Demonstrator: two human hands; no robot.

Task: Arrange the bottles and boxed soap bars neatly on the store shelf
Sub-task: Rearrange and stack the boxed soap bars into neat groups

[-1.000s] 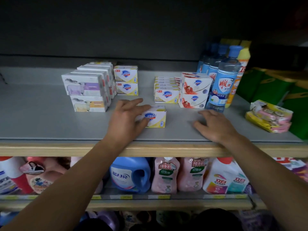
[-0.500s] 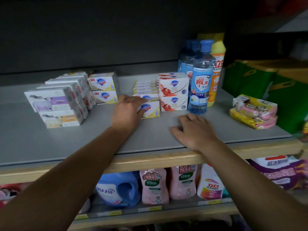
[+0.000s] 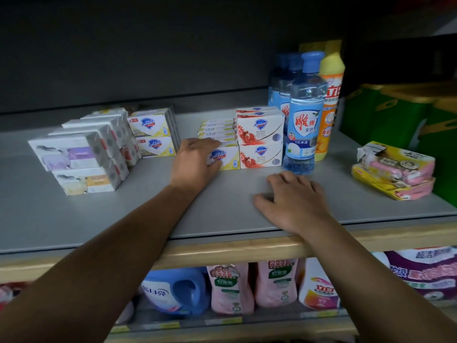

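- While the left hand [image 3: 195, 160] is gripping the yellow soap box [image 3: 226, 158] from its left end, fingers curled over the top, that box is sitting on the shelf [image 3: 74, 219] at the front of the yellow row, touching the lower red soap box [image 3: 261, 155] on its right.
- Head view, step in hand: the person looks to be seating this box flush. Doing it well is meaning pressing it straight back against the yellow boxes behind [image 3: 216, 131], front face level with the red face, no skew.
- Right hand [image 3: 294, 199] is lying flat and empty on the shelf near the front edge, palm down, likely bracing.
- Red boxes are stacked two high; a sideways shove risks shifting them into the blue bottle [image 3: 305, 120], which is standing just beside them.
- Orange bottle [image 3: 330, 105] is standing upright behind the blue one; more blue bottles are further back.
- Left: second yellow stack [image 3: 153, 133] and grey-white box stacks [image 3: 81, 154], angled, well apart from the hand.
- Right: pink-yellow packs [image 3: 395, 169] are lying loose, clear of the work.
- Nothing is blocking the box's path.
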